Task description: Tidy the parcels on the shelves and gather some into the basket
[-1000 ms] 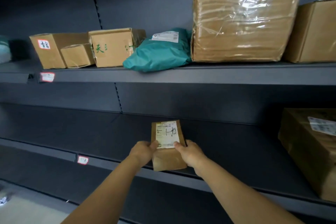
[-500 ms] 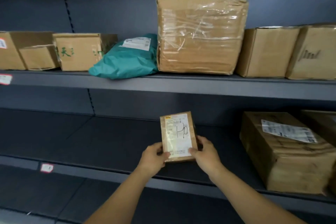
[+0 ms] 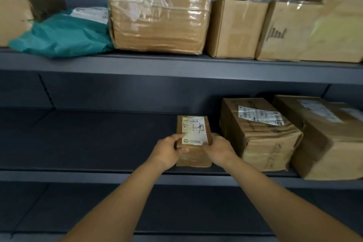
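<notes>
A small brown parcel (image 3: 193, 124) with a white label sits on the middle shelf (image 3: 98, 176), near its front edge. My left hand (image 3: 167, 149) grips its left side and my right hand (image 3: 218, 148) grips its right side. Just to its right stands a creased cardboard box (image 3: 259, 135) with a white label, a narrow gap between them. No basket is in view.
A further brown box (image 3: 322, 135) stands at the right of the middle shelf. On the upper shelf (image 3: 176, 67) lie a teal mailer bag (image 3: 62, 37), a large film-wrapped box (image 3: 159, 10) and two plain boxes (image 3: 235, 27), (image 3: 314, 29). A lower shelf runs beneath.
Both hands carried the small parcel rightwards along the middle shelf and lowered it from a tilted hold onto the shelf beside the creased box. My view shifted right and closer.
</notes>
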Demonstrator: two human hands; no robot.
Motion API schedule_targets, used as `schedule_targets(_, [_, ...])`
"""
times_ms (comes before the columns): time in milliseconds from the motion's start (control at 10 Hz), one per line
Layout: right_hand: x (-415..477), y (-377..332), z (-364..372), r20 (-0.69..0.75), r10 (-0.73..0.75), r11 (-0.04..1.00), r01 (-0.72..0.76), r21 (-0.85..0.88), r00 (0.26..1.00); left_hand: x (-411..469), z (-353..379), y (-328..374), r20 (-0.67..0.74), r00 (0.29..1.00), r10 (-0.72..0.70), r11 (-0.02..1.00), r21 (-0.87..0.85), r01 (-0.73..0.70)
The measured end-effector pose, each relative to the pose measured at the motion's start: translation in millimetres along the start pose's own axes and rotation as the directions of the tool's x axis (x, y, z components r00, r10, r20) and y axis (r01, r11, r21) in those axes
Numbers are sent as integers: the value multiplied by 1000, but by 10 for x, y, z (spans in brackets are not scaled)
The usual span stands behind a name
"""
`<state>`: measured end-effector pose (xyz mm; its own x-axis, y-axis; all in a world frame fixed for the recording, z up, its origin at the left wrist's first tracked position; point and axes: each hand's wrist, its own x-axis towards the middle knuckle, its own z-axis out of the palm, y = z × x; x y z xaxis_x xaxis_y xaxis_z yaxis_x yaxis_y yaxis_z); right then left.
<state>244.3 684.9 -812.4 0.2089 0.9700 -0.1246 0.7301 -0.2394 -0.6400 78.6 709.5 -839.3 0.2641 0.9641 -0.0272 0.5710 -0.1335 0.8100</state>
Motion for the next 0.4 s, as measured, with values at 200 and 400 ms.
schedule_targets(200, [56, 87, -134, 104, -77, 997, 79, -15, 992, 38, -18, 92, -16, 1000, 2, 980, 197, 1])
schedule_targets(400, [-90, 20, -438, 101, -234, 961, 245, -124, 967, -309, -312, 450, 13, 1000, -2, 814, 580, -6])
